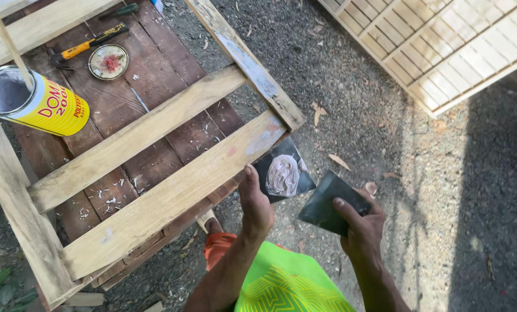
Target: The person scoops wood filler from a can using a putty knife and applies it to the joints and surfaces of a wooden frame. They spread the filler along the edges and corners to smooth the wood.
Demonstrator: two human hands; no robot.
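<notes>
Putty, a pale pinkish-grey dab, is carried on a dark square board that is pinched in the left hand just off the near right corner of the wooden frame. The fingers of that hand are closed on the board's edge. A dark flat scraper is clamped between thumb and fingers of the right hand, held just beside the board and apart from it.

For a clean spread, it is judged that a small amount should be lifted on the scraper's straight edge, the board kept level, and the filler pressed firmly into the pale slats where faint pinkish and whitish patches already show.

A yellow can with red and dark lettering lies tilted at the far left edge of the frame, open, with grey contents and a thin wooden stick standing in it. A round tin lid with a red smear is set on the dark planks near the far edge, beside a hammer with a yellow and black handle. White slatted panels lie on the gravel ground, well apart.
</notes>
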